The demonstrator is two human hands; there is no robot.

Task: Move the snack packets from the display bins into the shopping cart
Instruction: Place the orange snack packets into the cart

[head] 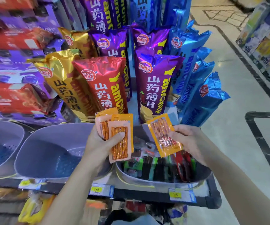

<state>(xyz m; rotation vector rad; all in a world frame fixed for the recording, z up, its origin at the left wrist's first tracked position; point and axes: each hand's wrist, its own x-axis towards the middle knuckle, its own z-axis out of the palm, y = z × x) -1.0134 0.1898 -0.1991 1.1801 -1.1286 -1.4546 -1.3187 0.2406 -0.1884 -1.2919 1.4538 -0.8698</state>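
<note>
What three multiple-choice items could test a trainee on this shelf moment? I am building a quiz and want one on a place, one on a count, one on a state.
1. Where is the bin with dark packets?
A. under the right hand
B. far left
C. on the floor

2. How many orange packets does the left hand hold?
A. one
B. three
C. six

3. The middle bin is
A. full
B. tipped over
C. empty

Key:
1 A: the right bin lies under the right hand.
2 B: the left hand fans three orange packets.
3 C: the middle bin shows only its perforated floor.
</note>
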